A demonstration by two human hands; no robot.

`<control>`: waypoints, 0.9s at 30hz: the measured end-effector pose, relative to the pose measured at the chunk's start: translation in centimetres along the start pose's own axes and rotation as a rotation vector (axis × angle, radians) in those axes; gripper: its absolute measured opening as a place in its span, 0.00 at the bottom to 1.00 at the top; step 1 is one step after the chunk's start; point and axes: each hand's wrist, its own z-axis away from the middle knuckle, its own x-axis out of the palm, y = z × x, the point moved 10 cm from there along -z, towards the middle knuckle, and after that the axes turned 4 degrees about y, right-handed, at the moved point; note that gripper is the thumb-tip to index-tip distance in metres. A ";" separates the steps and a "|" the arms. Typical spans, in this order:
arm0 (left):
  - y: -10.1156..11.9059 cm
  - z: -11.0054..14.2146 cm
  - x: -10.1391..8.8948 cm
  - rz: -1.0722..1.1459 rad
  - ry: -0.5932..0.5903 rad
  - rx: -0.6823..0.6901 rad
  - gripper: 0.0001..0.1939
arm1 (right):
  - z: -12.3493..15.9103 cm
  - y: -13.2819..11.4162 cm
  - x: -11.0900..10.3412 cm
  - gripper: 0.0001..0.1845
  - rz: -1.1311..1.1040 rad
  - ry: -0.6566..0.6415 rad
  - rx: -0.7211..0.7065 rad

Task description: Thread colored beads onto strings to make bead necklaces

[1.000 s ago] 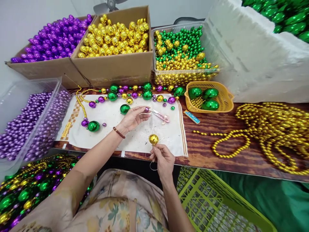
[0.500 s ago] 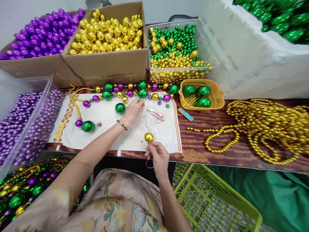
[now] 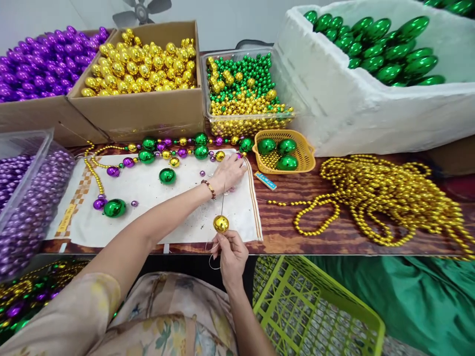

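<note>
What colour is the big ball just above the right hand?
Shiny gold. The ball above the right hand shows best in the head view.

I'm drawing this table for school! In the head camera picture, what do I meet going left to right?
Clear bin of purple beads, nearest big green bead, lone green bead, gold bead above the right hand, yellow basket, heaped gold strings.

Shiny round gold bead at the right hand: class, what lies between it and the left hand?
Head view: a thin needle-like rod points from the bead toward the left hand, white cloth behind.
</note>
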 end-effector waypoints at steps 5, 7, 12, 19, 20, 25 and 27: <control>-1.0 0.2 -0.7 0.124 0.023 -0.111 0.09 | -0.1 -0.1 0.1 0.15 -0.010 0.001 0.000; -2.0 1.5 -2.8 0.316 0.122 -0.234 0.06 | -0.2 -0.2 0.2 0.15 -0.008 -0.004 0.008; -4.5 9.2 -5.9 1.239 0.277 -0.667 0.07 | -0.4 -0.4 0.7 0.15 0.028 -0.051 0.036; -3.9 16.5 -8.2 1.707 0.385 -0.844 0.08 | 0.7 -2.0 2.1 0.14 0.075 -0.161 0.025; -4.0 17.0 -8.3 1.724 0.406 -0.857 0.07 | 0.9 -2.2 2.4 0.14 0.092 -0.184 0.029; -3.8 17.9 -8.4 1.787 0.447 -0.886 0.07 | 1.9 -2.8 3.5 0.14 0.150 -0.249 0.047; -3.6 18.1 -8.5 1.821 0.439 -0.884 0.07 | 2.0 -2.9 3.7 0.14 0.155 -0.249 0.048</control>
